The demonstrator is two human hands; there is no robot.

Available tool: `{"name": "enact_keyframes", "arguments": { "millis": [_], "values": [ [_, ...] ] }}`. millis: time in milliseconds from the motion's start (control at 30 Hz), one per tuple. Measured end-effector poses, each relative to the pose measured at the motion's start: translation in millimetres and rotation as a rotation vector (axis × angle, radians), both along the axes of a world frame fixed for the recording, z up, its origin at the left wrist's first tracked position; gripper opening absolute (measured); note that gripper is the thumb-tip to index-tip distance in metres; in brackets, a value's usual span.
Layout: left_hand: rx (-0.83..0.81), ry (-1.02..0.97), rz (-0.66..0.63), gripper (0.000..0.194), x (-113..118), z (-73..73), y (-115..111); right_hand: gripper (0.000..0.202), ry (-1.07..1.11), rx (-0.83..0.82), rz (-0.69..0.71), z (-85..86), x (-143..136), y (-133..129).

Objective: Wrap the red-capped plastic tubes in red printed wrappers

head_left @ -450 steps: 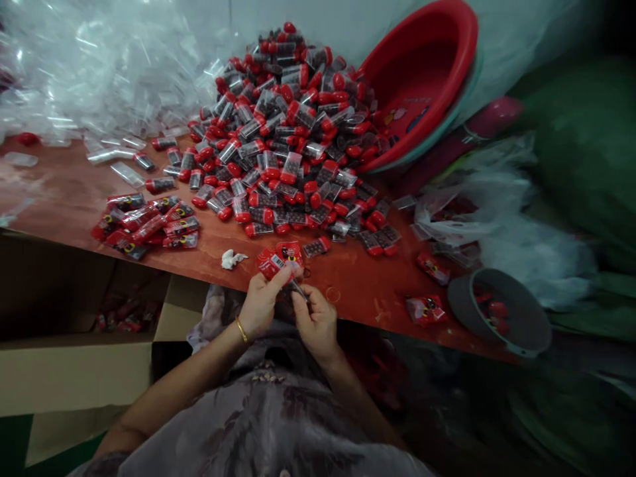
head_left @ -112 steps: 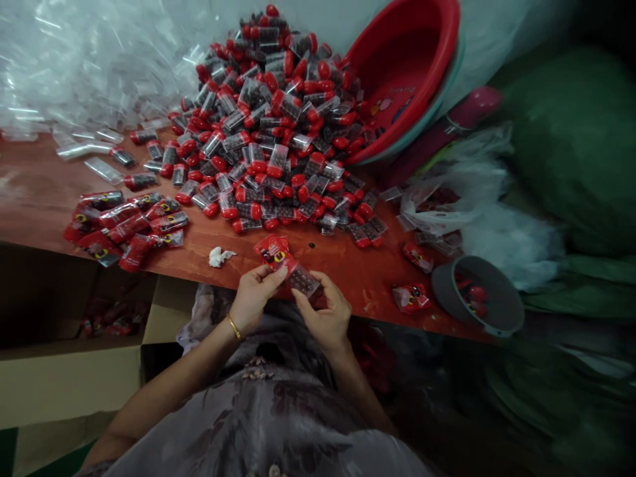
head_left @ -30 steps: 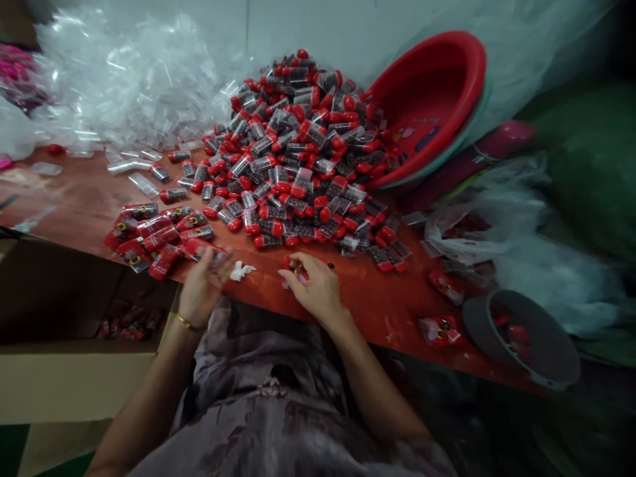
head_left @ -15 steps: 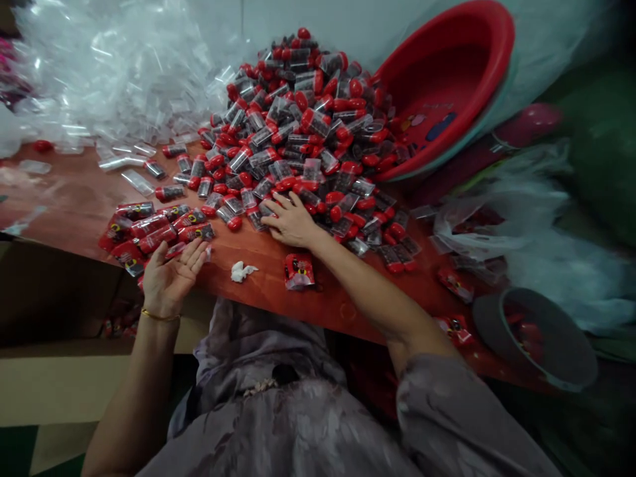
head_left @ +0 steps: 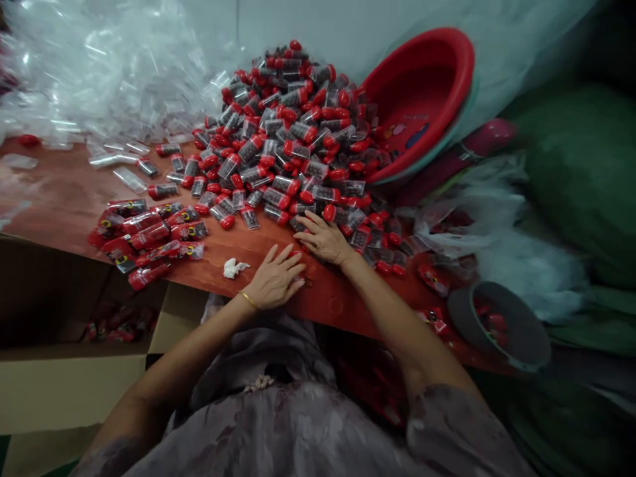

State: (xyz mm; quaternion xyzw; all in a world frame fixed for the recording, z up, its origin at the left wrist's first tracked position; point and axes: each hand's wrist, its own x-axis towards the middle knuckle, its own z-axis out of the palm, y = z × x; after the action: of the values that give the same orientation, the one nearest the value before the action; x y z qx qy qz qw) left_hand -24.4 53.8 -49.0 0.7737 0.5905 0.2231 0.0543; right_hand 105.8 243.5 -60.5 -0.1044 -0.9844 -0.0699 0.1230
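A large heap of clear tubes with red caps and dark contents (head_left: pixel 293 146) lies on the red-orange table (head_left: pixel 258 255). My left hand (head_left: pixel 275 278), palm down with fingers spread, lies over a red packet that it mostly hides. At the heap's front edge, my right hand (head_left: pixel 322 240) has its fingers spread and touches the nearest tubes. Several red printed packets (head_left: pixel 149 235) are piled on the table to the left. Between them and my left hand is a crumpled white tissue (head_left: pixel 234 267).
Clear empty plastic tubes (head_left: pixel 109 73) fill the back left. A red basin (head_left: pixel 422 99) leans behind the heap. At right are plastic bags (head_left: pixel 521 258) and a grey bowl (head_left: pixel 499 324) with red pieces. An open carton (head_left: pixel 84 377) sits below the table's left edge.
My left hand has moved right from the packet pile and turned palm down over the single packet. My right hand has shifted right and slightly down along the heap's edge. The view has shifted slightly.
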Motion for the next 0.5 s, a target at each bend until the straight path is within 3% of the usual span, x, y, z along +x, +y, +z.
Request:
{"name": "enact_keyframes", "arguments": {
  "millis": [167,267,367,500],
  "values": [
    [-0.075,0.081,0.214,0.043,10.2,-21.9,-2.5,0.028,0.001,-0.062,-0.035,1.1,8.9,-7.8],
    [-0.088,0.03,0.211,0.045,12.9,-17.9,-9.3,0.028,0.002,-0.112,-0.06,4.0,8.3,-11.5],
    [-0.033,-0.11,0.238,0.048,0.2,-5.3,-20.4,0.028,0.042,-0.217,-0.073,5.2,10.9,-18.7],
    [0.095,-0.299,0.623,0.037,-40.7,2.5,-40.3,0.033,0.239,-0.427,-0.065,-0.2,22.6,-36.3]
  ]
}}
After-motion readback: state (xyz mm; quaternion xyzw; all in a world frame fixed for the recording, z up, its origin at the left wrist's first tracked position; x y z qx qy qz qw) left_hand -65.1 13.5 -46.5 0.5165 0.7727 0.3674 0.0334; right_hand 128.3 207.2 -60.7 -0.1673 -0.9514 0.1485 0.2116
